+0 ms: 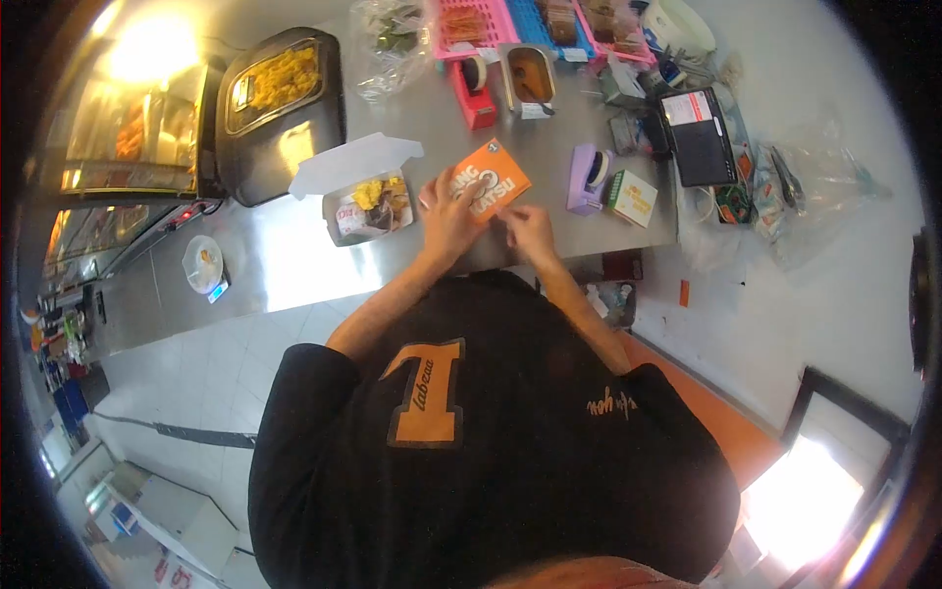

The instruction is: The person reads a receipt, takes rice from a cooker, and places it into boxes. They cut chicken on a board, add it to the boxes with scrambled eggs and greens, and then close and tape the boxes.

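An orange cardboard food box (501, 173) with white lettering sits closed and turned at an angle on the steel counter. My left hand (449, 218) grips it from the left side, fingers lying over its printed top. At the box's near right edge is my right hand (530, 234), thumb and fingertips pinched together against it; any small thing between them is hidden. Left of my left hand stands an open food box (343, 224) with its white lid (358, 160) raised. Yellow food (378, 194) and brownish pieces fill it.
A red tape dispenser (474, 106) and a metal sauce pan (528, 82) stand behind the box. To the right are a purple tape dispenser (586, 179) and a small green-and-white box (631, 198). A black food tray (280, 118) and a bowl on a scale (204, 265) are leftward.
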Available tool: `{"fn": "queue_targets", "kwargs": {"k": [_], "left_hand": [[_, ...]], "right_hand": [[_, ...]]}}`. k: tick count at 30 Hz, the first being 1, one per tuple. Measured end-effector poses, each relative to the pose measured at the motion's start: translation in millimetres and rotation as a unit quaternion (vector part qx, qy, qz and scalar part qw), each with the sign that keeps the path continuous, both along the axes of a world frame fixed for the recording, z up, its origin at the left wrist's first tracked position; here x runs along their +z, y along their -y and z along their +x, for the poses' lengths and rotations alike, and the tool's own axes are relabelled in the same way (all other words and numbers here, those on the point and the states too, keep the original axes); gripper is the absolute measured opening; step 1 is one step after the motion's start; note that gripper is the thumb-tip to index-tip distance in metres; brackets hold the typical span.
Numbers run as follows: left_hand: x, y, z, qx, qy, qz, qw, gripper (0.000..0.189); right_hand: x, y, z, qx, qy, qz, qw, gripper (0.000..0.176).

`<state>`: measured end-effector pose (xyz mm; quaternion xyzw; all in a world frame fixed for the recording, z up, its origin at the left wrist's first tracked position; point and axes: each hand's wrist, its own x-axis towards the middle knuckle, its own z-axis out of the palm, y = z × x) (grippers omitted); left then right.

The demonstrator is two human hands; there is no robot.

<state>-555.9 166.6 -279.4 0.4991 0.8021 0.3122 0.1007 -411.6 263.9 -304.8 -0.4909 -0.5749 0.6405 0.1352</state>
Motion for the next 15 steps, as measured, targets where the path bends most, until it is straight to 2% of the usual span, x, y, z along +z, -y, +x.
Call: {"fn": "queue_targets", "kwargs": {"k": [1, 3, 4, 5, 6, 8, 9, 10, 12, 13, 15], "left_hand": [[0, -1, -3, 0.002, 0.003, -0.001, 1.0, 0.074], [-13, 3, -16, -0.053, 0.094, 0.019, 0.994, 0.072], [-24, 6, -23, -0.08, 0.141, 0.03, 0.986, 0.07], [-35, 6, -31, -0.106, 0.304, 0.021, 0.946, 0.07], [-47, 10, -32, -0.084, 0.388, 0.007, 0.918, 0.072], [-64, 11, -26, -0.041, 0.546, -0.021, 0.836, 0.075], [-59, 11, -20, -0.055, 0.474, -0.023, 0.878, 0.076], [-46, 12, -14, -0.064, 0.398, -0.025, 0.915, 0.078], [-19, 13, -16, -0.127, 0.119, -0.058, 0.983, 0.078], [-18, 9, -28, -0.165, 0.177, 0.003, 0.97, 0.075], [46, 3, -68, -0.074, 0.079, -0.084, 0.991, 0.065]], "right_hand": [[3, 0, 0, 0.015, 0.014, 0.019, 1.0, 0.036], [10, 1, 8, 0.046, 0.042, 0.056, 0.997, 0.041], [4, 2, 11, 0.05, 0.068, 0.086, 0.993, 0.038], [-7, 5, 14, 0.054, 0.094, 0.117, 0.987, 0.035], [-16, 7, 13, 0.054, 0.118, 0.148, 0.98, 0.034], [-20, 25, 4, -0.1, -0.016, 0.098, 0.99, 0.044], [-23, 31, 0, -0.175, -0.082, 0.07, 0.979, 0.054], [-27, 25, 0, -0.186, -0.121, -0.012, 0.975, 0.061], [-36, 4, 2, -0.202, -0.194, -0.178, 0.943, 0.076], [-46, -2, 0, -0.138, -0.173, -0.095, 0.971, 0.079], [-87, -26, 2, -0.077, -0.092, 0.007, 0.993, 0.077]]}}
